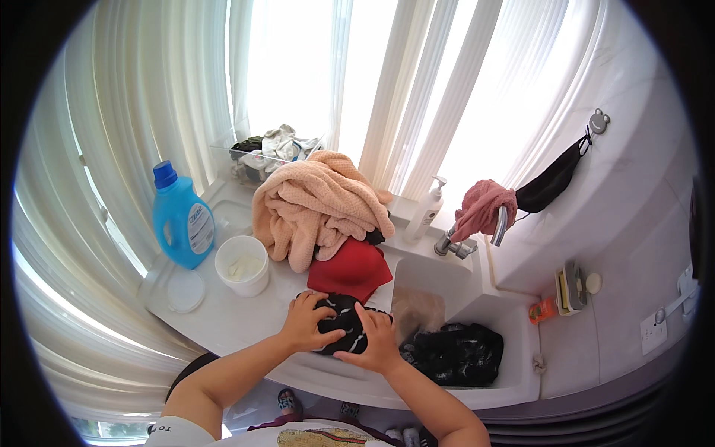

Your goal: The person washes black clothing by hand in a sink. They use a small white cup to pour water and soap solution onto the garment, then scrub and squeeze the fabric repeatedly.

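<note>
A bunched black cloth (350, 311) with white streaks of suds lies on the washboard side of the sink, at its left edge. My left hand (305, 322) grips it from the left, fingers curled over the top. From the right, my right hand (377, 343) presses on the same cloth with bent fingers. The palms hide part of it. Just beyond lies a folded red cloth (350, 270). Down in the basin, to the right, a wet black garment (458, 354) with foam sits in a heap.
Behind are a peach towel (320, 205), a clear bin (242, 173) of small clothes and a pump bottle (426, 212). At left stand a blue detergent jug (182, 223), a white tub (242, 266) and its lid (185, 290). A pink cloth (484, 207) drapes the faucet (500, 227).
</note>
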Tool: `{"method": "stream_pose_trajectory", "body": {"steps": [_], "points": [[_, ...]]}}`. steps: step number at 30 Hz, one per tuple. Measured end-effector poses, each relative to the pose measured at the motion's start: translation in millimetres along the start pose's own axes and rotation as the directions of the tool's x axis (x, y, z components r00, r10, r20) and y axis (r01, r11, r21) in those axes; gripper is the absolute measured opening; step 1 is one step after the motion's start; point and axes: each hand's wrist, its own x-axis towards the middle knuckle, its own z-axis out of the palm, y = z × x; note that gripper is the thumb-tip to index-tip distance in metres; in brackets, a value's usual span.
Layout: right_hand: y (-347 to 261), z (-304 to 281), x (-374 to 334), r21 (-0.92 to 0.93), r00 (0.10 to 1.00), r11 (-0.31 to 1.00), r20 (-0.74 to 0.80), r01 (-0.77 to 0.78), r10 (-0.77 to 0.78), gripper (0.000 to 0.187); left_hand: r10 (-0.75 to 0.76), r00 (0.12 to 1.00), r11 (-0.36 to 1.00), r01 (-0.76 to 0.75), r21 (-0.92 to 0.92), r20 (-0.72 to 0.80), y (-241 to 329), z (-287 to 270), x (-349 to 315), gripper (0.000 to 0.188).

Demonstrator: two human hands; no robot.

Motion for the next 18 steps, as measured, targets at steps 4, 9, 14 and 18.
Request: {"method": "stream_pose_trajectory", "body": {"steps": [4, 9, 14, 18], "points": [[-17, 16, -42, -0.245, 0.967, 0.941, -0.039, 0.235, -0.252, 0.083, 0.183, 0.983, 0.969, -0.181, 0.17, 0.001, 37, -16, -39, 0.037], [15, 13, 49, -0.083, 0.99, 0.994, -0.114, 0.076, -0.085, 0.078, -0.203, 0.978, 0.975, 0.198, -0.1, -0.04, -21, 22, 36, 0.039], [32, 16, 44, 0.22, 0.952, 0.935, 0.191, -0.279, 0.24, 0.067, -0.23, 0.972, 0.972, 0.228, -0.058, -0.035, -25, 18, 26, 0.043], [-14, 3, -20, -0.077, 0.983, 0.981, -0.034, 0.178, -0.181, 0.05, 0.119, 0.989, 0.987, -0.127, -0.099, -0.082, 24, -14, -35, 0.038]]}}
